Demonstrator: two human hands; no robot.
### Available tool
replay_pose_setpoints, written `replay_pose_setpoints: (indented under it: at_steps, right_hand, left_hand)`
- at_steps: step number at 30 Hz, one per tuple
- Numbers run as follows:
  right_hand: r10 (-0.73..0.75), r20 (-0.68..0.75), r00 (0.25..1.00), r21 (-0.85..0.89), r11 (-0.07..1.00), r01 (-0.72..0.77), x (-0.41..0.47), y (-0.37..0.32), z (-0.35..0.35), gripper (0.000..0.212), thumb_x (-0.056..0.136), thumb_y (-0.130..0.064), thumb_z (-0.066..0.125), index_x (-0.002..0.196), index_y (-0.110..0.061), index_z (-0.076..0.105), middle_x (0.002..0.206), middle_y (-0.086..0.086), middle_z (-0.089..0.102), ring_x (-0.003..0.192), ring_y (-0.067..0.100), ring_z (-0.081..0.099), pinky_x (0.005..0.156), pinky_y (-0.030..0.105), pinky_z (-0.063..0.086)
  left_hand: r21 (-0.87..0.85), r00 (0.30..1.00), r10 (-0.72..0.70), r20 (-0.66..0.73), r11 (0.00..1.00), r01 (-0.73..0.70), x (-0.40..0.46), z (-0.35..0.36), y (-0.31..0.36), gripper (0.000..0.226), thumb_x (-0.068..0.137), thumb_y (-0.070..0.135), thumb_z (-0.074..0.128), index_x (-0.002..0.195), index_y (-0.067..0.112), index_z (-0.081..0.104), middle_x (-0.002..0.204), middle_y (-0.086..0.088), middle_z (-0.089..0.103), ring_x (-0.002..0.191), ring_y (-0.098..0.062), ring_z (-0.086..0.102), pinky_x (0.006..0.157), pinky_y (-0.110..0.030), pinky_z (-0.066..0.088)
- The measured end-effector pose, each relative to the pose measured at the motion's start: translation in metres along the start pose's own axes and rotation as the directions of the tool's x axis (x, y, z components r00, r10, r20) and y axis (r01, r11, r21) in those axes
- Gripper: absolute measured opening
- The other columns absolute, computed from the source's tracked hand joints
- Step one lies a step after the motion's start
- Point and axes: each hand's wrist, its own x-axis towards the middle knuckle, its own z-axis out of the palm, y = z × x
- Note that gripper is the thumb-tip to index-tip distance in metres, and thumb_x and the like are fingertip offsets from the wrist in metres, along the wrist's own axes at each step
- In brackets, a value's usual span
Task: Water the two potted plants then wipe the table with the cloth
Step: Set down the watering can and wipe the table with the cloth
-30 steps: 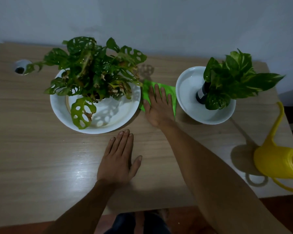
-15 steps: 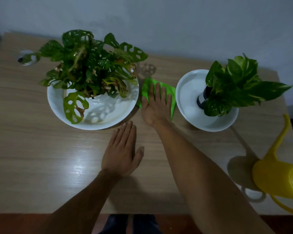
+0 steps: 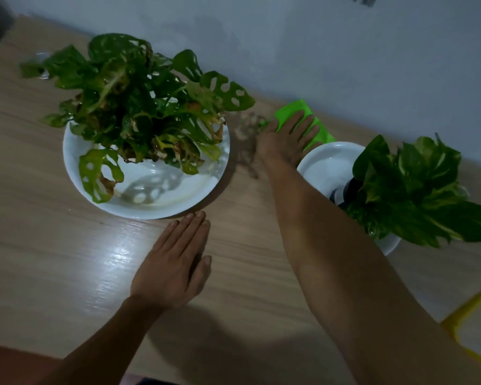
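A bright green cloth (image 3: 295, 111) lies on the wooden table (image 3: 53, 259) near the wall, between the two plants. My right hand (image 3: 286, 140) presses flat on the cloth with fingers spread. My left hand (image 3: 175, 262) rests flat on the table in front of the big white dish (image 3: 156, 195), holding nothing. That dish holds the large holed-leaf plant (image 3: 139, 112). A smaller leafy plant (image 3: 417, 187) in a dark pot stands in the white bowl (image 3: 322, 168) on the right; my right forearm passes beside that bowl.
The yellow watering can (image 3: 467, 315) shows only partly at the right edge. A small round hole fitting (image 3: 41, 55) sits at the table's far left, behind the leaves. A grey wall (image 3: 345, 51) runs along the table's back edge.
My right hand has slid the green cloth away from me toward the wall, behind the right bowl. The view has swung left and closer. My left hand stays flat on the table.
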Motion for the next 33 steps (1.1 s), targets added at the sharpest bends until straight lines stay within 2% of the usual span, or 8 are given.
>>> replay_pose_setpoints:
  at_steps: [5, 8, 10, 13, 15, 18, 25, 33]
  right_hand:
    - [0.16, -0.021, 0.987, 0.034, 0.987, -0.159, 0.01, -0.013, -0.002, 0.07, 0.106, -0.05, 0.021, 0.162, -0.013, 0.001, 0.17, 0.011, -0.007, 0.156, 0.035, -0.012, 0.123, 0.056, -0.009]
    - [-0.154, 0.021, 0.988, -0.094, 0.983, 0.155, -0.009, -0.016, 0.008, 0.065, 0.106, -0.047, 0.02, 0.163, -0.02, 0.004, 0.171, 0.005, -0.002, 0.157, 0.031, -0.006, 0.122, 0.056, -0.008]
    - [-0.44, 0.135, 0.888, -0.175, 0.871, 0.458, -0.014, -0.017, 0.009, 0.062, 0.106, -0.049, 0.016, 0.162, -0.025, 0.007, 0.171, -0.002, -0.003, 0.157, 0.028, -0.006, 0.123, 0.054, -0.007]
    - [-0.701, 0.287, 0.653, -0.172, 0.633, 0.755, 0.011, -0.024, -0.002, 0.055, 0.108, -0.047, 0.019, 0.159, -0.028, 0.026, 0.171, -0.005, 0.004, 0.157, 0.028, -0.005, 0.124, 0.054, -0.003]
    - [-0.775, 0.369, 0.514, -0.157, 0.493, 0.856, 0.03, -0.027, -0.008, 0.054, 0.108, -0.048, 0.019, 0.16, -0.032, 0.024, 0.171, -0.007, 0.005, 0.157, 0.028, -0.007, 0.123, 0.052, -0.008]
    - [-0.809, 0.403, 0.427, -0.131, 0.411, 0.902, 0.039, -0.028, -0.01, 0.055, 0.108, -0.05, 0.017, 0.161, -0.036, 0.015, 0.17, -0.007, 0.008, 0.157, 0.027, -0.009, 0.122, 0.048, -0.013]
    - [-0.746, 0.396, 0.535, -0.182, 0.508, 0.842, -0.002, -0.003, -0.012, 0.06, 0.108, -0.042, 0.028, 0.162, -0.031, 0.006, 0.171, 0.002, 0.004, 0.157, 0.035, -0.005, 0.123, 0.053, -0.003]
    - [-0.641, 0.331, 0.693, -0.139, 0.693, 0.707, -0.105, 0.049, -0.006, 0.055, 0.109, -0.043, 0.018, 0.162, -0.03, 0.007, 0.171, -0.005, 0.001, 0.157, 0.029, -0.008, 0.125, 0.054, -0.002]
  left_hand:
    - [-0.011, 1.0, 0.001, -0.02, 1.0, -0.001, 0.001, -0.001, 0.0, 0.068, 0.098, 0.034, 0.054, 0.157, 0.006, 0.036, 0.168, -0.011, 0.03, 0.157, -0.025, 0.026, 0.122, -0.053, 0.031]
    - [-0.016, 1.0, -0.003, -0.026, 1.0, 0.003, 0.002, -0.001, 0.001, 0.069, 0.097, 0.034, 0.056, 0.157, 0.006, 0.037, 0.167, -0.012, 0.03, 0.156, -0.025, 0.027, 0.122, -0.052, 0.032]
    - [-0.017, 1.0, -0.001, -0.03, 1.0, 0.0, 0.002, -0.001, 0.001, 0.07, 0.096, 0.034, 0.058, 0.157, 0.006, 0.037, 0.167, -0.011, 0.03, 0.156, -0.025, 0.027, 0.122, -0.052, 0.032]
    - [-0.019, 0.999, -0.006, -0.042, 1.0, 0.006, 0.002, -0.001, 0.002, 0.07, 0.096, 0.034, 0.058, 0.156, 0.006, 0.038, 0.167, -0.011, 0.031, 0.156, -0.024, 0.027, 0.123, -0.052, 0.031]
    - [-0.031, 0.999, -0.01, -0.04, 0.999, 0.009, 0.003, -0.002, 0.002, 0.07, 0.097, 0.036, 0.057, 0.157, 0.007, 0.037, 0.167, -0.01, 0.03, 0.157, -0.023, 0.026, 0.124, -0.051, 0.03]
    - [-0.029, 0.999, -0.01, -0.038, 1.0, 0.009, 0.003, -0.001, 0.002, 0.069, 0.098, 0.037, 0.054, 0.157, 0.006, 0.036, 0.167, -0.011, 0.03, 0.157, -0.023, 0.025, 0.125, -0.05, 0.029]
    - [-0.022, 1.0, -0.011, -0.025, 1.0, 0.01, 0.001, 0.0, 0.0, 0.07, 0.099, 0.039, 0.052, 0.159, 0.008, 0.034, 0.169, -0.009, 0.027, 0.159, -0.021, 0.02, 0.126, -0.049, 0.026]
    - [-0.05, 0.998, 0.001, -0.065, 0.999, -0.005, -0.005, 0.003, 0.0, 0.062, 0.103, 0.037, 0.048, 0.156, 0.005, 0.039, 0.166, -0.012, 0.033, 0.157, -0.023, 0.024, 0.125, -0.048, 0.027]
